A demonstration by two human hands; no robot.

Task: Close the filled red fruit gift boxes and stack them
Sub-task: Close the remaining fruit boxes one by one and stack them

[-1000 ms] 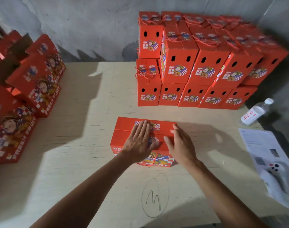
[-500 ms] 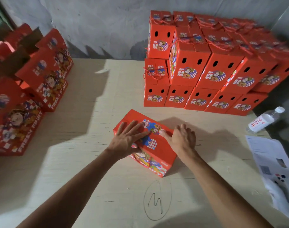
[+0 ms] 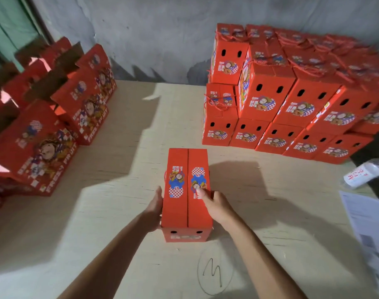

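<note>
A closed red fruit gift box (image 3: 180, 212) stands in the middle of the table, its long axis pointing away from me and its two top flaps meeting along a centre seam. My left hand (image 3: 155, 209) lies flat against the box's left side. My right hand (image 3: 214, 205) grips the right side, thumb on the top flap. A large stack of closed red boxes (image 3: 292, 100) rises at the back right, two and three layers high.
Open red boxes with raised flaps (image 3: 52, 117) crowd the left side of the wooden table (image 3: 123, 212). A plastic water bottle (image 3: 363, 174) lies at the right edge above white papers (image 3: 367, 223). A pencilled circle with a mark (image 3: 214, 272) sits near me.
The box has turned from lying crosswise to pointing away from me. Both hands have shifted from its top to its two sides.
</note>
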